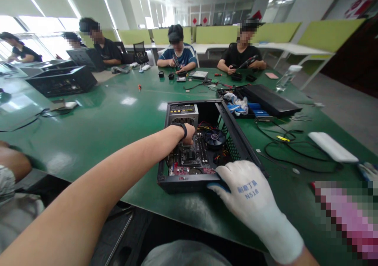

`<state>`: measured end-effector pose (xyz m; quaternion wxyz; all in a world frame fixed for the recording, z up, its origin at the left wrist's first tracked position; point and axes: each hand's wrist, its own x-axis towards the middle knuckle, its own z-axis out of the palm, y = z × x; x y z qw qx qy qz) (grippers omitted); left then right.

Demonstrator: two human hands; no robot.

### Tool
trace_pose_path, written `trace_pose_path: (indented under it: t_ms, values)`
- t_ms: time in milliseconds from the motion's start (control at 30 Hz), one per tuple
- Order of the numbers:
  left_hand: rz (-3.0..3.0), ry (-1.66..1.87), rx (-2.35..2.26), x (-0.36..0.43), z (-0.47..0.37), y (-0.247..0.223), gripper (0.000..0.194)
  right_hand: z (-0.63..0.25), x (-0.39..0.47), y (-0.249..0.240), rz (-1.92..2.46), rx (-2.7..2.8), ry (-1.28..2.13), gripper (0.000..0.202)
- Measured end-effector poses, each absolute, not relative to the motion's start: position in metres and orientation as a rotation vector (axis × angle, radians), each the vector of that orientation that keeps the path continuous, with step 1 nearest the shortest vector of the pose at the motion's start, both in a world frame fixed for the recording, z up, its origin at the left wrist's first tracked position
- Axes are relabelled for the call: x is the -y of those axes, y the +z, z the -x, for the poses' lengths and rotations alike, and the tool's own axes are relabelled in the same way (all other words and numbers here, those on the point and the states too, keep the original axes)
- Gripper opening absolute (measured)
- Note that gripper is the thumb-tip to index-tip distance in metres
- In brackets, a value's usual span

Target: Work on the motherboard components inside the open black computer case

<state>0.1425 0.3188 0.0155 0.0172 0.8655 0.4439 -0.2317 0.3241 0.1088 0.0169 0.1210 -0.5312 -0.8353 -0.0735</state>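
Note:
An open black computer case (183,184) lies flat near the front edge of the green table. My left hand (189,133), bare with a black wristband, reaches down inside it between the power supply (183,114) and the motherboard (189,156). Its fingers are curled, and whatever they may hold is hidden. A black fan (215,138) sits to the right of that hand, with coloured wires around it. My right hand (246,187) wears a white glove with blue print. It is closed over the near right corner of the case's rim, the thumb against the outer side.
Behind the case, an open black box (251,112) holds gloves (238,103) and a blue part. Black cables (291,165) and a white block (333,147) lie to the right. Another computer case (63,80) stands at left. Co-workers (180,55) sit across the table.

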Motion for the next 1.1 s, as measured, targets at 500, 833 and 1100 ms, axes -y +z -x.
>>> trace_pose_path:
  t_ms: [500,833,1100]
  values:
    - [-2.734,0.278,-1.582,-0.332,-0.125,0.084,0.029,-0.303,-0.218,0.022,1.671,2.421,-0.377,0.041]
    - [-2.558,0.528,-1.649,-0.321,-0.089,0.095,0.029,-0.272,-0.362,0.027,1.841,2.332,-0.418,0.041]
    - [-2.56,0.449,-1.72,-0.301,-0.058,0.091,0.027,-0.263,-0.391,0.034,1.914,2.339,-0.397,0.041]
